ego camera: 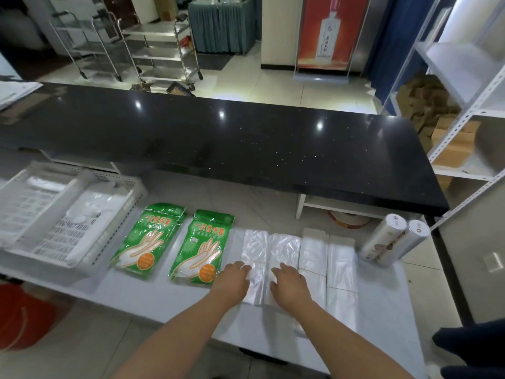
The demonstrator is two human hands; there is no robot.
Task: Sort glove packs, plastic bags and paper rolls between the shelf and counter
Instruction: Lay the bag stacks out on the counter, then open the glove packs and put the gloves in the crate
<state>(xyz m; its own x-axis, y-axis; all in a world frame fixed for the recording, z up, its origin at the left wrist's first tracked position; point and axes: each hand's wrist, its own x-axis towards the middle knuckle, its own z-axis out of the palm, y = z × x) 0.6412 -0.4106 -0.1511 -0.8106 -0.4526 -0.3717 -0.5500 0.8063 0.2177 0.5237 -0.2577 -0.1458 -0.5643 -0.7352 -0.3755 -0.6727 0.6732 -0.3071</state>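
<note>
Plastic bags (340, 269): four stacks lying on the white counter (164, 302).
Glove packs (149, 236): two, lying leftward.
Paper rolls (388, 239): two, lying rightward.
Hands: left hand (235, 277) and right hand (289, 283) are pressing flat-fingered on the two leftmost stacks, gripping nothing.

Bare strip near edge (white counter (164, 305)), basket (120, 222) left

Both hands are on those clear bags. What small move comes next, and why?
Probably curl the left hand and right hand around the bag stacks beneath and lift. Both lie flat on top, gripping nothing yet.
</note>
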